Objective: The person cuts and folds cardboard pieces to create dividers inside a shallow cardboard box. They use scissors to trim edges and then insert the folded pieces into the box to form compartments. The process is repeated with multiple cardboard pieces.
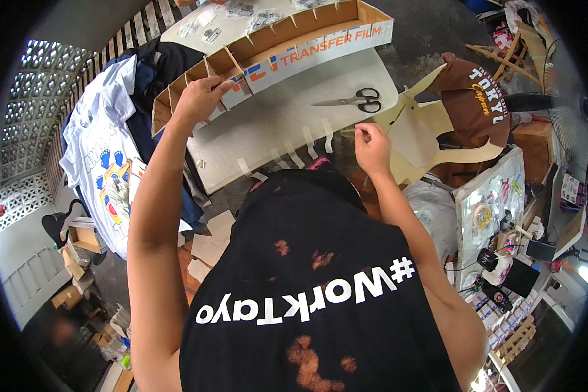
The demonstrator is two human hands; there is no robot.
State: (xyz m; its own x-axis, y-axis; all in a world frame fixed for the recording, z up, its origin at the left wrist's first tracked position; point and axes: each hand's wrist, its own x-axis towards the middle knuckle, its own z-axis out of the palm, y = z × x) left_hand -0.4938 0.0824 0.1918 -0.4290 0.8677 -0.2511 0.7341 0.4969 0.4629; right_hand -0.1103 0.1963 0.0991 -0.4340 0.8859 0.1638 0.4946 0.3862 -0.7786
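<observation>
A long cardboard box [268, 44] with thin dividers across its inside and a white printed outer wall lies slantwise on a pale table [281, 114]. My left hand [204, 99] is closed at the near wall towards the box's left end, fingers bent over the rim by a divider. Right of the table's near edge, my right hand [374, 149] is raised with curled fingers; what they pinch, if anything, is too small to make out. Black-handled scissors [367, 100] rest on the table beyond it. Several short tape strips, one a whitish tape strip [328, 140], hang along the near edge.
A white printed shirt [104, 117] and dark clothes are piled left of the box. To the right stands a cream plastic chair [415, 134] with a brown printed shirt [470, 91] over its back. Small clear packets [238, 11] lie behind the box.
</observation>
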